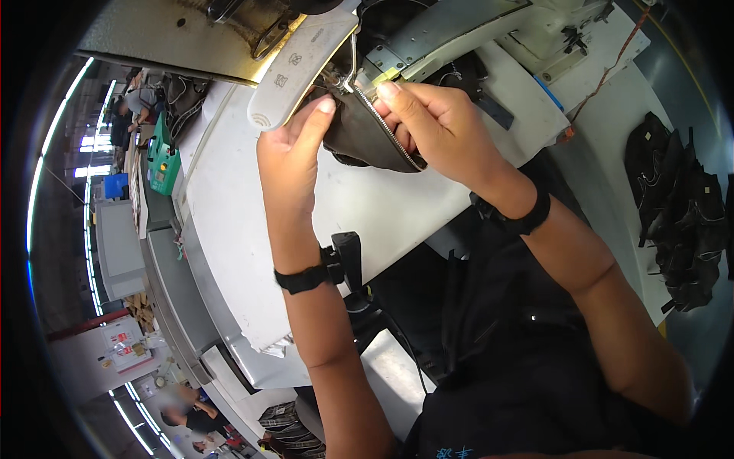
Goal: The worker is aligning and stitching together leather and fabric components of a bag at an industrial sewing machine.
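Pinching at two points, both hands hold the dark fabric piece (355, 145) over the white tabletop (352, 210). Clock positions are read from this piece, with 12 o'clock straight ahead of the hands.

Left hand (290, 157): positioned at 8 o'clock, thumb laid along the near side of the fabric, fingers grasping its left edge. Right hand (455, 130): positioned at 3 o'clock, thumb extended, fingers curled and gripping the zippered edge. Each wrist carries a black strap.

Silver-toothed zipper (384, 128): runs along the right side of the piece, from 12 o'clock down to 4 o'clock. Its upper end lies just beside the presser foot (345, 82) at 11 o'clock; whether the foot bears on it cannot be told.

Sewing machine cover (294, 73): pale, rounded, at 10 o'clock, close to the left hand. Green device (163, 157): at 9 o'clock, well apart. Pile of dark pieces (677, 210): between 3 and 4 o'clock, well apart.
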`<state>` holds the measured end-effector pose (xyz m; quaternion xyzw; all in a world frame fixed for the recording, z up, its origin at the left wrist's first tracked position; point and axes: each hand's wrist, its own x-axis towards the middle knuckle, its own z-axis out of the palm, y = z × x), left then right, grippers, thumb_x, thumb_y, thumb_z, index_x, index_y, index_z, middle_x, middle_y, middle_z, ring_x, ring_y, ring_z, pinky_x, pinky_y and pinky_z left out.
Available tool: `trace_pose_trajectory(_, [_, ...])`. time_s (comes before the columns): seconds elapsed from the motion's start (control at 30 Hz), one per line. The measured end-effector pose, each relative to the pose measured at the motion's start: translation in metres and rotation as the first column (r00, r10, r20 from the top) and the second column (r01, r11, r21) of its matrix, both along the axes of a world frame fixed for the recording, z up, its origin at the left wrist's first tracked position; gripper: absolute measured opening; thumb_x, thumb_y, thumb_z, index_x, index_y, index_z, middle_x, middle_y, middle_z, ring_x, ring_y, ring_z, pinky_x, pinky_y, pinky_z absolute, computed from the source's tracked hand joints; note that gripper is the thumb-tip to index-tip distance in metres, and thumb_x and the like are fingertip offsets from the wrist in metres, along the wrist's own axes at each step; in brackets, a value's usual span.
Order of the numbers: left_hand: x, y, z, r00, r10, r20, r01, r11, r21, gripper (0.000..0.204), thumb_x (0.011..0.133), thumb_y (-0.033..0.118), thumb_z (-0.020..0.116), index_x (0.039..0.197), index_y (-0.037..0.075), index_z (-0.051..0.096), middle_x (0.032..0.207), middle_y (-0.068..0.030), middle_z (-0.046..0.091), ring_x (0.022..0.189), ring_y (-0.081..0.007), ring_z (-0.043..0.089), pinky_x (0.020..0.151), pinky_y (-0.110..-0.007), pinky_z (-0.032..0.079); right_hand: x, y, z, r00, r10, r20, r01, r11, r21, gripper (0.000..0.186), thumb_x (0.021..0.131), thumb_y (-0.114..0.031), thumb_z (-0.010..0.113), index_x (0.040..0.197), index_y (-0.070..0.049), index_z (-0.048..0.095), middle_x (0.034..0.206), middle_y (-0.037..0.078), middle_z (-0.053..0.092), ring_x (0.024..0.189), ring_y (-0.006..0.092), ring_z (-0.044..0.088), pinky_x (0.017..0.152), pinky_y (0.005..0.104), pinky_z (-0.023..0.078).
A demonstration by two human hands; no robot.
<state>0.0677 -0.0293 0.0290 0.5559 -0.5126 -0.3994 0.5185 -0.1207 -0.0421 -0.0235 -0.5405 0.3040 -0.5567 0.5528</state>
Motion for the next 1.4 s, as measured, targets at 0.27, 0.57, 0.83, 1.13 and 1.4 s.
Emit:
trace_pose_trajectory(0.27, [-0.026, 0.093, -0.024, 0.899, 0.263, 0.349, -0.258, 0.964, -0.062, 0.029, 0.099, 0.011, 0.068, 0.127, 0.003, 0.067, 0.122, -0.0075, 0.066, 0.102, -0.0140, 0.065, 0.086, -0.030, 0.055, -0.049, 0.006, -0.001, 0.907, -0.249, -0.340, 0.006, 0.815, -0.579, 0.025, 0.096, -0.029, 0.072, 0.096, -0.004, 0.075, 0.085, 0.008, 0.073, 0.076, 0.0268, 0.066, 0.070, 0.0355, 0.049])
trace_pose_trajectory(0.57, [-0.078, 0.088, -0.033, 0.727, 0.492, 0.479, -0.241, 0.836, -0.493, 0.037, 0.098, 0.014, 0.071, 0.133, 0.008, 0.063, 0.135, -0.0102, 0.062, 0.122, -0.0231, 0.059, 0.094, -0.036, 0.052, -0.058, 0.008, 0.014, 0.866, -0.079, -0.494, -0.147, 0.904, -0.401, 0.026, 0.101, -0.027, 0.067, 0.109, -0.004, 0.075, 0.101, 0.011, 0.076, 0.092, 0.0272, 0.068, 0.086, 0.0355, 0.049])
trace_pose_trajectory(0.83, [-0.074, 0.046, -0.021, 0.893, 0.395, 0.215, -0.314, 0.889, -0.332, 0.034, 0.100, 0.015, 0.064, 0.131, 0.002, 0.063, 0.127, -0.0134, 0.067, 0.116, -0.0241, 0.063, 0.097, -0.036, 0.049, -0.021, 0.008, 0.013, 0.929, -0.133, -0.345, -0.014, 0.920, -0.393, 0.033, 0.102, -0.026, 0.061, 0.082, -0.001, 0.067, 0.059, 0.009, 0.056, 0.050, 0.0246, 0.052, 0.051, 0.0368, 0.038])
trace_pose_trajectory(1.13, [-0.044, 0.015, -0.006, 0.961, 0.151, -0.233, -0.165, 0.985, -0.046, 0.043, 0.091, 0.007, 0.076, 0.128, -0.005, 0.058, 0.109, -0.0075, 0.065, 0.101, -0.0127, 0.063, 0.092, -0.026, 0.050, 0.015, 0.000, 0.004, 0.999, 0.042, -0.001, -0.042, 0.997, -0.065, 0.050, 0.104, -0.030, 0.060, 0.064, -0.001, 0.051, 0.056, -0.004, 0.038, 0.054, 0.0054, 0.033, 0.048, 0.0294, 0.027])
trace_pose_trajectory(1.4, [-0.039, 0.009, -0.009, 0.949, 0.131, -0.288, -0.146, 0.989, -0.030, 0.043, 0.088, 0.004, 0.077, 0.125, -0.006, 0.057, 0.111, -0.0083, 0.063, 0.101, -0.0133, 0.062, 0.093, -0.026, 0.050, 0.022, -0.011, 0.028, 0.955, -0.143, -0.259, 0.114, 0.986, -0.123, 0.070, 0.108, -0.043, 0.052, 0.053, 0.001, 0.048, 0.043, 0.009, 0.041, 0.041, 0.0199, 0.041, 0.045, 0.0374, 0.033])
